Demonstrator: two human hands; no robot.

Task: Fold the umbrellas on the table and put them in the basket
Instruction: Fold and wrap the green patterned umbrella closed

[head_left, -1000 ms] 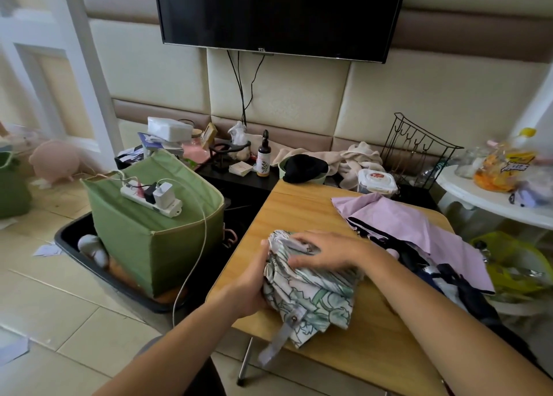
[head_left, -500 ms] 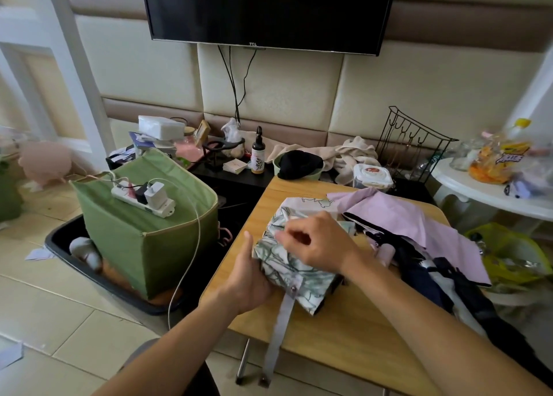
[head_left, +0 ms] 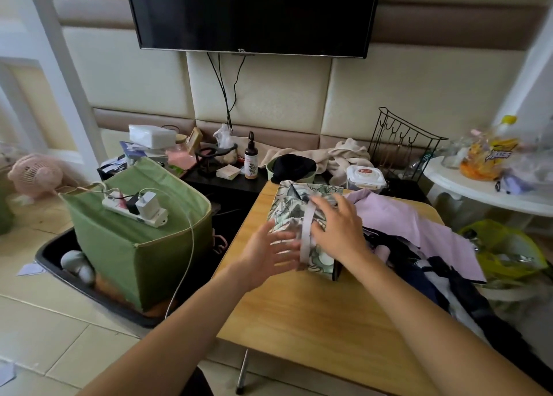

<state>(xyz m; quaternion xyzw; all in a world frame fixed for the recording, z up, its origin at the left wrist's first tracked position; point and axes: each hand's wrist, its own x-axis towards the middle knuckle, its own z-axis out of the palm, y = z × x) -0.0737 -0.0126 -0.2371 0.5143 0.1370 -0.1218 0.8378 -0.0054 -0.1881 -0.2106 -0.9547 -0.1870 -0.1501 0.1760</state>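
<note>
Umbrella of crumpled white fabric with green leaf print [head_left: 294, 213], bundled and banded by a grey strap [head_left: 307, 231], is lying on the smooth wooden table [head_left: 314, 309]. Left hand [head_left: 266, 261] is hovering beside it, fingers spread and blurred; half a second ago it was gripping the bundle. Right hand [head_left: 338, 231] is pressing down, fingers splayed. Left of the table, a green fabric basket [head_left: 143, 246] is sitting.
</note>
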